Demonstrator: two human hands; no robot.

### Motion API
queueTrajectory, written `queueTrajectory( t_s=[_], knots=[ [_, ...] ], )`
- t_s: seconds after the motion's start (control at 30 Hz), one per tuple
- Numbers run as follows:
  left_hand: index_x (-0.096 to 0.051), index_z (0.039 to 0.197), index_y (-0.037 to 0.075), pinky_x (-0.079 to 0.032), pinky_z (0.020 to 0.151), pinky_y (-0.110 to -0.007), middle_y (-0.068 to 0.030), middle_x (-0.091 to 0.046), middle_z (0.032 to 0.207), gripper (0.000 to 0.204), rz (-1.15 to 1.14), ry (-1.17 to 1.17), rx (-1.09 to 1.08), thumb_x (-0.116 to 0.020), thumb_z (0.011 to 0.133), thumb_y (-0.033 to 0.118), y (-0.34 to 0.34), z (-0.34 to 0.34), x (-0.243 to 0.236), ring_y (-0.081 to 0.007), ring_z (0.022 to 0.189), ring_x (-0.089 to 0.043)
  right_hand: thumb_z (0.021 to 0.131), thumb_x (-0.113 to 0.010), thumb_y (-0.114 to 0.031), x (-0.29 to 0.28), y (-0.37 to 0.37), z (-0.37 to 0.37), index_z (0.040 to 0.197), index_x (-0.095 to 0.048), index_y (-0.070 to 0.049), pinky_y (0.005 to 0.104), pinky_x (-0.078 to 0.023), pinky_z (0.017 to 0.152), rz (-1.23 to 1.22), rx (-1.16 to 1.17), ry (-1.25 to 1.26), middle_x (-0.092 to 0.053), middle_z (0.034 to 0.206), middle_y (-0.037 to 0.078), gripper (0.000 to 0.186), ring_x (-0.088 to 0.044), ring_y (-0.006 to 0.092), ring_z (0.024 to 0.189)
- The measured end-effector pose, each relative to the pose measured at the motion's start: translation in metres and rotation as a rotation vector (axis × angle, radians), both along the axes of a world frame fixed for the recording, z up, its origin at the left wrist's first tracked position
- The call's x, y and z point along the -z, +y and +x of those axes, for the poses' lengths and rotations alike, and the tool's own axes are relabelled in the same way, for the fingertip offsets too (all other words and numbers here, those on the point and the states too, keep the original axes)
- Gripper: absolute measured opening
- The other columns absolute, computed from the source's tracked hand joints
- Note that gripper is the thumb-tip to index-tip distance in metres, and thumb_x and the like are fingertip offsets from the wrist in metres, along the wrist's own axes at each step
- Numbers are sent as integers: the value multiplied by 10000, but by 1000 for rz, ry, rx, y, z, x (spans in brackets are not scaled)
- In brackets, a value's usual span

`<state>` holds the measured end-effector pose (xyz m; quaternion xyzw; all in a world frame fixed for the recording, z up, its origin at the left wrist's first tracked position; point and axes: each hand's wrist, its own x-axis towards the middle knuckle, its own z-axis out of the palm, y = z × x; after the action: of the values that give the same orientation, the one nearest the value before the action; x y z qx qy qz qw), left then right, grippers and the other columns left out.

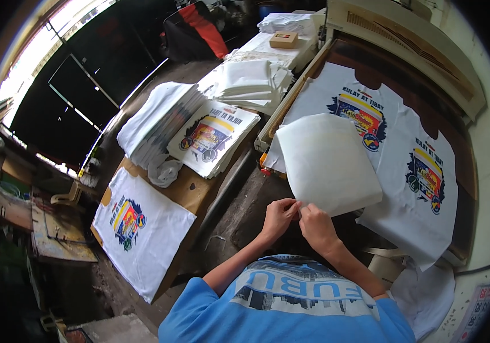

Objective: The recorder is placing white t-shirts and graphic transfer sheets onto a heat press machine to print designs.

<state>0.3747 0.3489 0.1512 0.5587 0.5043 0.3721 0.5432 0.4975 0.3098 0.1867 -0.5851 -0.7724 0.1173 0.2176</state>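
Note:
My left hand (pixel 279 220) and my right hand (pixel 317 227) meet at the near edge of a white sheet (pixel 330 160), fingertips pinched close together on it. The sheet, possibly folded or stacked, lies partly over white shirts with colourful prints (pixel 428 188) on a brown flatbed press (pixel 465 217). One shirt hangs past the press's near edge, right of my hands. What exactly lies between my fingertips is too small to make out clearly.
Left, a cardboard-topped table (pixel 196 200) holds a folded white stack (pixel 148 126), printed sheets (pixel 211 137) and a printed shirt (pixel 142 240). Behind are more white stacks (pixel 245 83) and a small box (pixel 284 39). The press's raised cream platen (pixel 405 51) stands at the back right.

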Motion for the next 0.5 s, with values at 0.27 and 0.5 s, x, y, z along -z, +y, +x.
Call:
queueTrajectory(
  t_s=[0.27, 0.5],
  knots=[
    [-614, 885, -46, -468, 559, -228, -62, -614, 726, 264, -142, -198, 0, -565, 828, 207, 1, 0, 5, -101, 612, -568, 832, -511, -404, 20, -31, 44, 748, -588, -39, 286, -431, 460, -888, 367, 767, -605, 717, 59, 382, -568, 181, 568],
    [-615, 887, -17, -501, 601, -238, -64, -616, 752, 242, -290, -555, 49, -574, 824, 213, 13, -15, -26, -114, 637, -594, 858, -481, -361, 17, -10, 14, 1038, -485, -86, 226, -402, 420, -426, 655, 1967, -565, 805, 27, 329, -515, 98, 556]
  ],
)
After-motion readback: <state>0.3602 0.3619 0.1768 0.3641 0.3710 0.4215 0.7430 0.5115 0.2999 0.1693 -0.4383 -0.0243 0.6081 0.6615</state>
